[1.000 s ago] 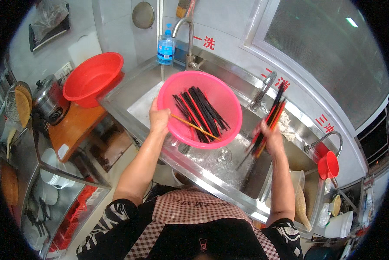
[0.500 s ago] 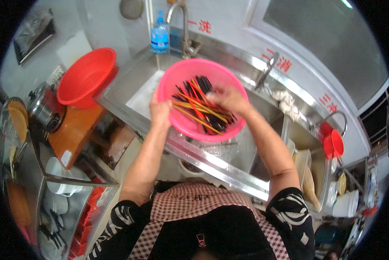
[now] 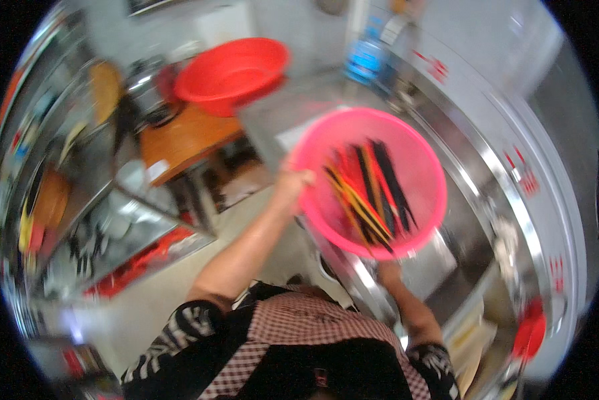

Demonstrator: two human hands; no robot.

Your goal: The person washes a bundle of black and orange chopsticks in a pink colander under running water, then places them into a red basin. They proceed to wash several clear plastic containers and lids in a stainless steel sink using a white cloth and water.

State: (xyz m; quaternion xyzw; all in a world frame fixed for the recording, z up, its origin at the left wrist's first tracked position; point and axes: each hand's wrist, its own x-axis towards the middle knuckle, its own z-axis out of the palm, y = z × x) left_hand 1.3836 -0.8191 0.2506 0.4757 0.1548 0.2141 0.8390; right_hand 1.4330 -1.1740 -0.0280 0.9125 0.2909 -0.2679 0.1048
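Chopsticks (image 3: 373, 193) lay gathered in the pink basin (image 3: 421, 167), held above the sink (image 3: 469, 237); none showed outside it. The left hand (image 3: 294, 186) had its grip clamped on the rim; the right hand's (image 3: 389, 269), partly hidden below, I couldn't tell.

Bright, even, cool indoor light falls on a pink basin (image 3: 419, 160). Motion blur softens the whole view: the blue bottle (image 3: 366, 61) beyond the basin is smeared, and red marks on the pale wall (image 3: 469, 33) to its upper right are unreadable. White glare streaks the steel sink (image 3: 465, 233) on the basin's right. Left of the basin, dark shadow lies under the wooden table (image 3: 189, 137). Nearer the viewer than the basin, the apron's checks (image 3: 306, 320) read fairly clearly. Fisheye distortion bends straight edges well outside the basin, toward black corners and a bluish fringe.
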